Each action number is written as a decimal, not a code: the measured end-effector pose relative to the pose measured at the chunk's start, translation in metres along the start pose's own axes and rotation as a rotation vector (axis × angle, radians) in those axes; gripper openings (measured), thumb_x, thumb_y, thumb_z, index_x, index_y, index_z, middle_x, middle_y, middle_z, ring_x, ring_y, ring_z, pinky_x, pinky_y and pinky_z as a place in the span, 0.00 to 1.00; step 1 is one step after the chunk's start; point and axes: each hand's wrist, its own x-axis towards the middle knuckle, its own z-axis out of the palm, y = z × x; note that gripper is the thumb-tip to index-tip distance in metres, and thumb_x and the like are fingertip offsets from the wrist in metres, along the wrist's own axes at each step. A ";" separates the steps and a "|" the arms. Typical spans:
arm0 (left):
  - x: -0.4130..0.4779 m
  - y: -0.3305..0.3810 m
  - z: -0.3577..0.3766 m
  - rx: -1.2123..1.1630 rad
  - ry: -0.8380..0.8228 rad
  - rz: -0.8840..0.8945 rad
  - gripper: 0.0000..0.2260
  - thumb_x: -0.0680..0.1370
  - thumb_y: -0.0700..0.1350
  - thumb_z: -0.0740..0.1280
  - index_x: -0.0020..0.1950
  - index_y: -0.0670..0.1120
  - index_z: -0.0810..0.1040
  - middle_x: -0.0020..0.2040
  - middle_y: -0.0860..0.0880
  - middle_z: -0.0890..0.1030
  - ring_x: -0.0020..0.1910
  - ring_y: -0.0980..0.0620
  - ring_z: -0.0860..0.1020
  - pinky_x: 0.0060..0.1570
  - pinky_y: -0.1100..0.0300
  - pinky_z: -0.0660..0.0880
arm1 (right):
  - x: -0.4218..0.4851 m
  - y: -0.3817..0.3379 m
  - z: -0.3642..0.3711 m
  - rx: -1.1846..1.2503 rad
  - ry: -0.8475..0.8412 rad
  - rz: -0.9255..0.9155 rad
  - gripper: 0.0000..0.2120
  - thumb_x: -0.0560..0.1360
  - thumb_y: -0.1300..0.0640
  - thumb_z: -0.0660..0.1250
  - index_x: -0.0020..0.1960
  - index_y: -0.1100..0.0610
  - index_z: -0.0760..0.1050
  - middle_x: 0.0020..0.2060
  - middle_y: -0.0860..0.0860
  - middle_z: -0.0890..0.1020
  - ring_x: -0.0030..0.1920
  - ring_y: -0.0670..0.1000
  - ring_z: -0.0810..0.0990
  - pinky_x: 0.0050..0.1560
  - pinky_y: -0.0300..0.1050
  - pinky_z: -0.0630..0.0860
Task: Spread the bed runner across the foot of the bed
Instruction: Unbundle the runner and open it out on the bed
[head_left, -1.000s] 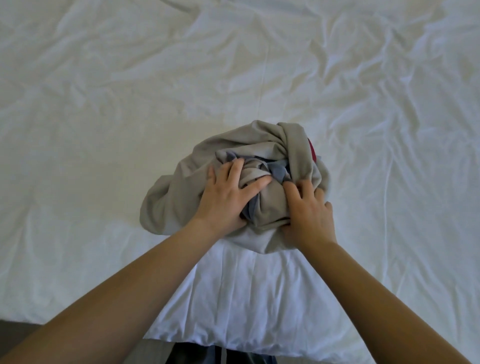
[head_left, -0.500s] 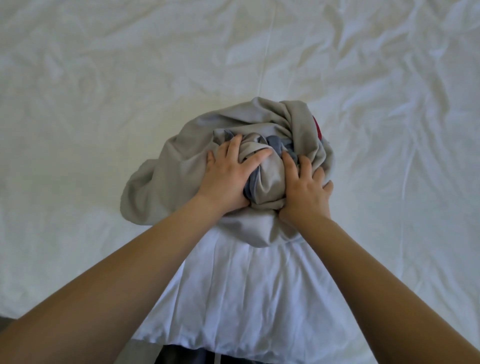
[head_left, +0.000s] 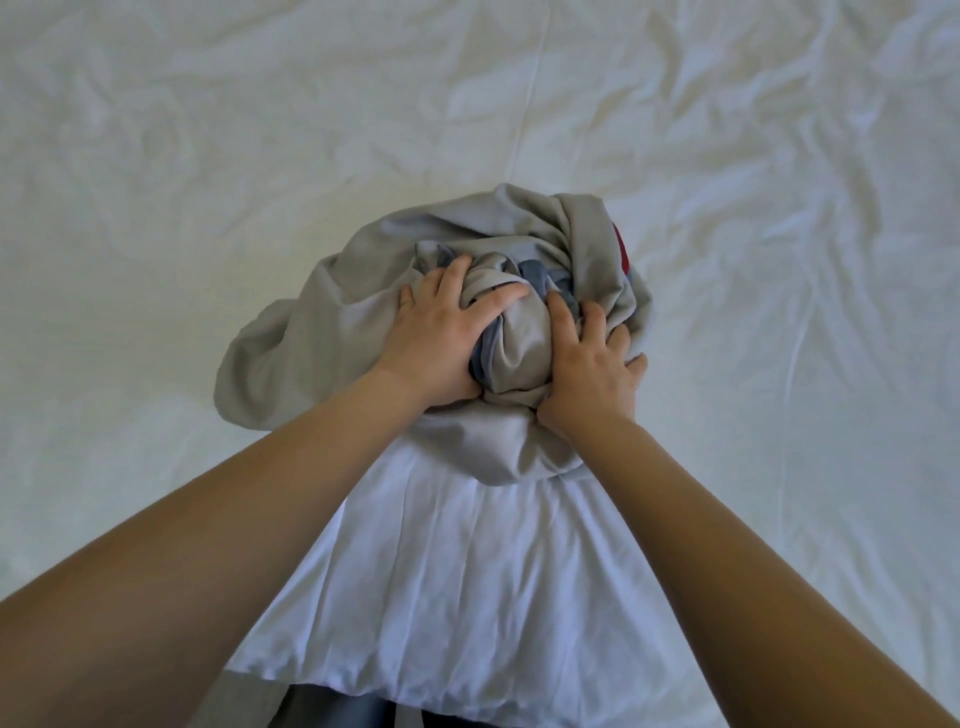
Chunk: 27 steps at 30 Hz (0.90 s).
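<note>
The bed runner (head_left: 322, 332) is a crumpled grey bundle with blue folds and a red patch on its right side. It lies on the wrinkled white sheet of the bed (head_left: 779, 260), near the middle of the view. My left hand (head_left: 441, 338) grips the bundle's top, fingers dug into the folds and thumb across a grey roll. My right hand (head_left: 589, 364) grips the cloth just to the right, fingers curled into the blue and grey folds. Both forearms reach in from below.
White sheet stretches all around the bundle, with a seam line (head_left: 530, 104) running away from it. Below the bundle hangs my white shirt (head_left: 457, 597), with dark fabric (head_left: 353, 712) at the bottom edge.
Both hands have pushed the bundle a little farther onto the bed. The left side of the grey cloth has spread out further. My right fingers have moved deeper into the folds.
</note>
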 end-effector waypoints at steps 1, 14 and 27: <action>-0.001 0.000 -0.002 -0.007 -0.004 0.004 0.40 0.67 0.57 0.72 0.73 0.63 0.54 0.73 0.40 0.56 0.70 0.36 0.59 0.62 0.33 0.64 | -0.002 -0.001 -0.002 0.001 0.001 0.006 0.50 0.66 0.54 0.70 0.76 0.43 0.41 0.71 0.54 0.55 0.64 0.61 0.62 0.62 0.64 0.65; -0.080 -0.065 -0.024 -0.160 0.216 0.039 0.49 0.59 0.67 0.73 0.74 0.54 0.57 0.72 0.35 0.62 0.72 0.36 0.61 0.68 0.40 0.61 | -0.039 -0.070 -0.051 0.305 0.431 -0.128 0.34 0.66 0.68 0.63 0.72 0.54 0.65 0.71 0.56 0.66 0.75 0.58 0.56 0.72 0.61 0.56; -0.104 -0.145 -0.020 -0.215 0.232 0.099 0.17 0.72 0.36 0.61 0.57 0.37 0.81 0.47 0.38 0.84 0.44 0.43 0.84 0.38 0.56 0.81 | 0.005 -0.168 0.000 -0.404 0.048 -0.458 0.29 0.79 0.52 0.59 0.76 0.47 0.51 0.74 0.52 0.61 0.74 0.56 0.59 0.72 0.60 0.54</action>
